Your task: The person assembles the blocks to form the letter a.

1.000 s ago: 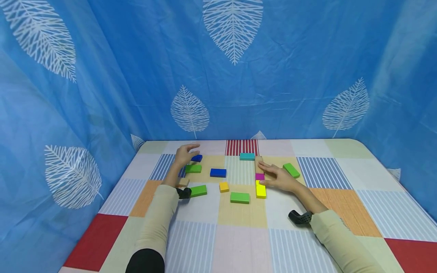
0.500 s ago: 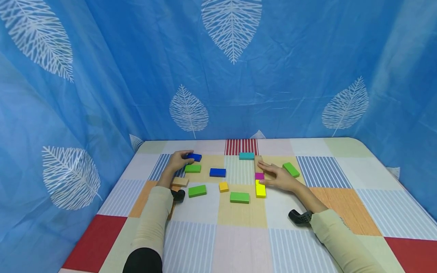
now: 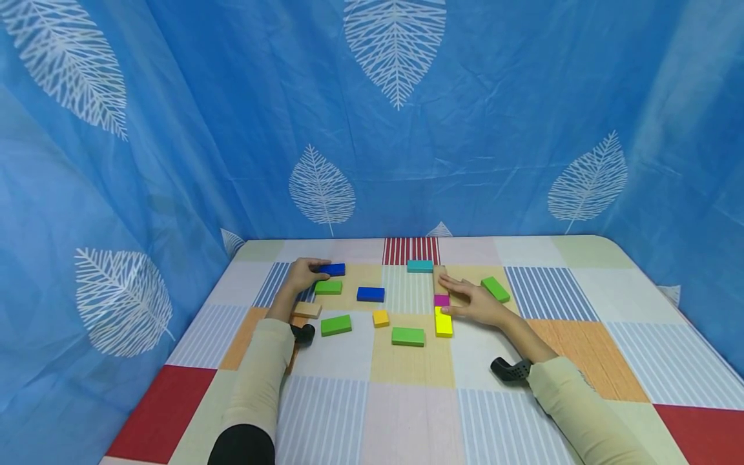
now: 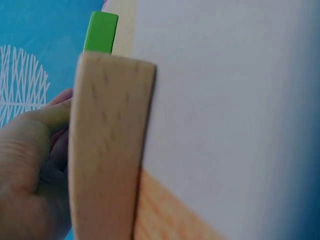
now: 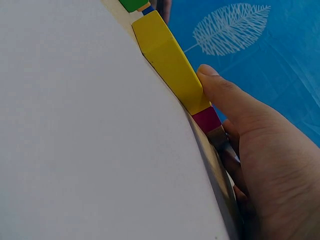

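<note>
At the far left of the head view, my left hand (image 3: 302,274) pinches the left end of a blue block (image 3: 333,269) between thumb and fingers. A green block (image 3: 329,287) lies just in front of it. Closer to me is a natural wooden block (image 3: 307,310), which hides most of the left hand in the left wrist view. My right hand (image 3: 479,303) rests on a row of blocks. Its thumb touches the yellow block (image 3: 444,323), and its extended fingers lie on a wooden block (image 3: 439,276). Between those two sits a small magenta block (image 3: 442,300).
Around the middle lie another blue block (image 3: 371,294), a small orange block (image 3: 380,318) and green blocks (image 3: 408,336) (image 3: 336,325). A teal block (image 3: 420,266) stands at the back, beside the wooden block. One more green block (image 3: 495,289) lies right of the right hand.
My left hand has drawn back left and toward me, and now holds the blue block's left end; more of that block shows. The right hand has stayed in place.
</note>
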`<act>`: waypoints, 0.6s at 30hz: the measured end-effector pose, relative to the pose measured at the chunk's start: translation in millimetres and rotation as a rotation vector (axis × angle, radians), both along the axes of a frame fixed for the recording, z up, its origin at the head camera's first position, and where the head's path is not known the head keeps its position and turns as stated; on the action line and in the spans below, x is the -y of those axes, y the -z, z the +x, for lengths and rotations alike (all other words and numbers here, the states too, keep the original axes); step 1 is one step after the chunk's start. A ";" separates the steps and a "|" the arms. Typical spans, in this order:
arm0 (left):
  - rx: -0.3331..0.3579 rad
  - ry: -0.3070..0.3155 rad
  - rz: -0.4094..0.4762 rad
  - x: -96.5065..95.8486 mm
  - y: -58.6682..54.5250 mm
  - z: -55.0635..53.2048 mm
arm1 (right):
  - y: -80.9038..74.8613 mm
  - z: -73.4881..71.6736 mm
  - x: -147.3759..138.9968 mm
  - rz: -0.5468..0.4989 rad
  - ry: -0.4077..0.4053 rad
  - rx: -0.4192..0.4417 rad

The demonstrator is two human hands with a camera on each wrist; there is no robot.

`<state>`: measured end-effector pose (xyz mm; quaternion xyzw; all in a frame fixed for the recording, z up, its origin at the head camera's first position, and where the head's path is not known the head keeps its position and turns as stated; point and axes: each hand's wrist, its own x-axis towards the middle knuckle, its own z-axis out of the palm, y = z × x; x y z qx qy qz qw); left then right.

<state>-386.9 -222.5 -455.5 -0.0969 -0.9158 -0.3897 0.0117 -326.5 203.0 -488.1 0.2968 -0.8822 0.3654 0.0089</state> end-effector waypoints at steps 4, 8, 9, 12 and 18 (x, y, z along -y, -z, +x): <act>0.012 -0.008 0.019 -4.7 -4.6 2.2 | 0.1 -0.3 -0.1 -0.003 0.001 0.005; 0.011 -0.004 0.102 -18.8 -15.3 4.3 | -0.9 0.1 -0.2 0.001 0.009 0.011; 0.004 0.000 0.125 -23.9 -18.3 4.3 | -1.2 0.2 -0.2 0.001 0.011 0.011; -0.034 0.008 0.163 -41.8 -26.0 4.2 | -1.9 0.4 -0.3 0.001 0.012 0.005; -0.073 0.034 0.184 -79.1 -26.7 3.0 | -1.2 1.3 0.1 0.002 0.018 0.017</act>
